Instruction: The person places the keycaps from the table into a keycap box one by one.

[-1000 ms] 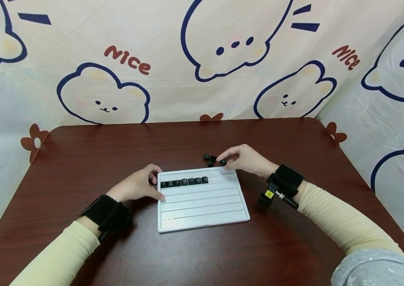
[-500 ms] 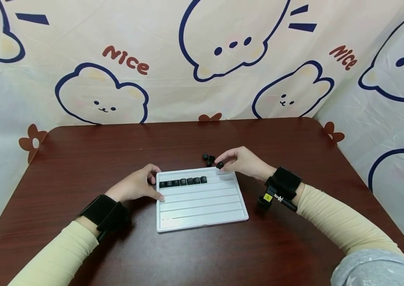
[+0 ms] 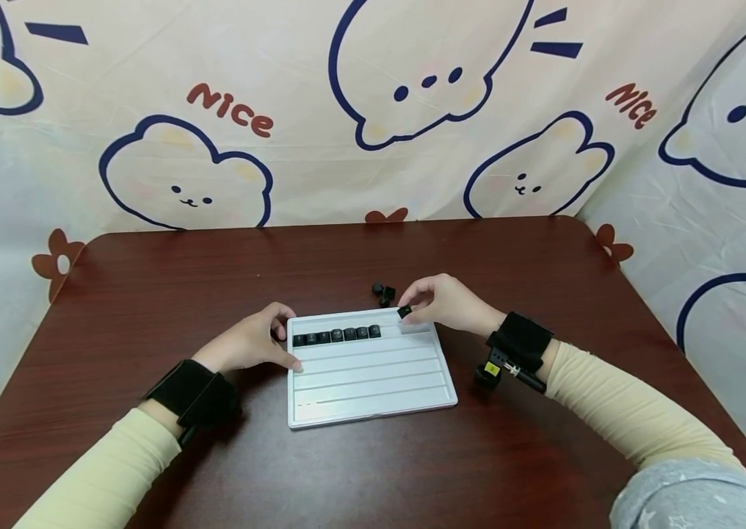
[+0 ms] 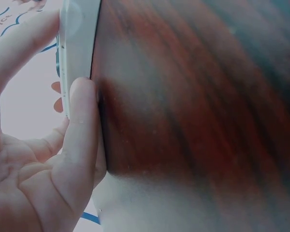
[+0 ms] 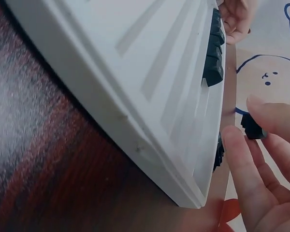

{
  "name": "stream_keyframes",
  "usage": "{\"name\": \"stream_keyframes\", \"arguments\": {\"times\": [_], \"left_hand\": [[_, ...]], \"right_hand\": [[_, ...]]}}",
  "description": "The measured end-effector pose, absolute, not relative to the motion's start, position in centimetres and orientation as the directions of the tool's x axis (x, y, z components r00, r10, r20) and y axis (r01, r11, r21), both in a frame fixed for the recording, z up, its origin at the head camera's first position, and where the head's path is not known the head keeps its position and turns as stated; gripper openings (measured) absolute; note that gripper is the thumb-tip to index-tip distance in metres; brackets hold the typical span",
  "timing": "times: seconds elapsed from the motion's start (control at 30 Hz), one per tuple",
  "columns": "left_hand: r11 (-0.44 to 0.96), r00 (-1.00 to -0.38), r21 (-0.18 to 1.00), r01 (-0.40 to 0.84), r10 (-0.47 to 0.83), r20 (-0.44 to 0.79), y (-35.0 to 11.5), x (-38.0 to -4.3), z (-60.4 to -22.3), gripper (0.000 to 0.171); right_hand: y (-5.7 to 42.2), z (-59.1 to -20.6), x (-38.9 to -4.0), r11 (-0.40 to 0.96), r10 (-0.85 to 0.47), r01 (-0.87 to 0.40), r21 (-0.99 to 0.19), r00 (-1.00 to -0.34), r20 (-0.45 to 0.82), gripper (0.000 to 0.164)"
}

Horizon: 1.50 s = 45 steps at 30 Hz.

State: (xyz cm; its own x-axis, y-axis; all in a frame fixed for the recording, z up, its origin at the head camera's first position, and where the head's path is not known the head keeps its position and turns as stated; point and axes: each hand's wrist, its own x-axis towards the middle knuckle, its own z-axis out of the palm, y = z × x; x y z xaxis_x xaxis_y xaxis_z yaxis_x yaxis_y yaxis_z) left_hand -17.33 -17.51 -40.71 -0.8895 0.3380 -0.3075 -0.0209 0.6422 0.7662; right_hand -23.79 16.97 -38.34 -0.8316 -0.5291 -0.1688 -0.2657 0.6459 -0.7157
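Note:
A white tray (image 3: 373,382) with raised ridges lies on the table. Along its back ridge, from the left end, runs a row of black keycaps (image 3: 336,336). My left hand (image 3: 247,342) grips the tray's left edge; the left wrist view shows fingers (image 4: 82,118) against its side. Over the tray's back edge, right of the row, my right hand (image 3: 448,301) pinches a single black keycap (image 3: 404,311). In the right wrist view that keycap (image 5: 253,126) sits between thumb and fingertips, apart from the tray.
Several loose black keycaps (image 3: 384,292) lie on the brown table (image 3: 214,272) just behind the tray, left of the right hand. A printed cloth (image 3: 307,162) hangs behind the table. Both wrists wear black straps (image 3: 523,342).
My right hand has lifted a keycap from near the loose ones and brought it slightly left and forward, to the tray's back edge. The left hand keeps its place on the tray.

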Motion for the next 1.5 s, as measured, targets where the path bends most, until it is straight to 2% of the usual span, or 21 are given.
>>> {"name": "stream_keyframes", "arguments": {"times": [0.6,1.5], "left_hand": [[0.629,-0.887,0.778,-0.015,0.350,-0.300,-17.7,-17.5,-40.8,0.077],[0.642,-0.888,0.767,-0.015,0.343,-0.304,-17.8,-17.6,-41.1,0.076]], "right_hand": [[15.7,-38.6,-22.7,0.676,-0.616,-0.468,-0.569,-0.782,-0.089,0.021],[13.7,-38.9,-22.5,0.680,-0.670,-0.557,-0.476,-0.736,-0.096,0.015]]}}
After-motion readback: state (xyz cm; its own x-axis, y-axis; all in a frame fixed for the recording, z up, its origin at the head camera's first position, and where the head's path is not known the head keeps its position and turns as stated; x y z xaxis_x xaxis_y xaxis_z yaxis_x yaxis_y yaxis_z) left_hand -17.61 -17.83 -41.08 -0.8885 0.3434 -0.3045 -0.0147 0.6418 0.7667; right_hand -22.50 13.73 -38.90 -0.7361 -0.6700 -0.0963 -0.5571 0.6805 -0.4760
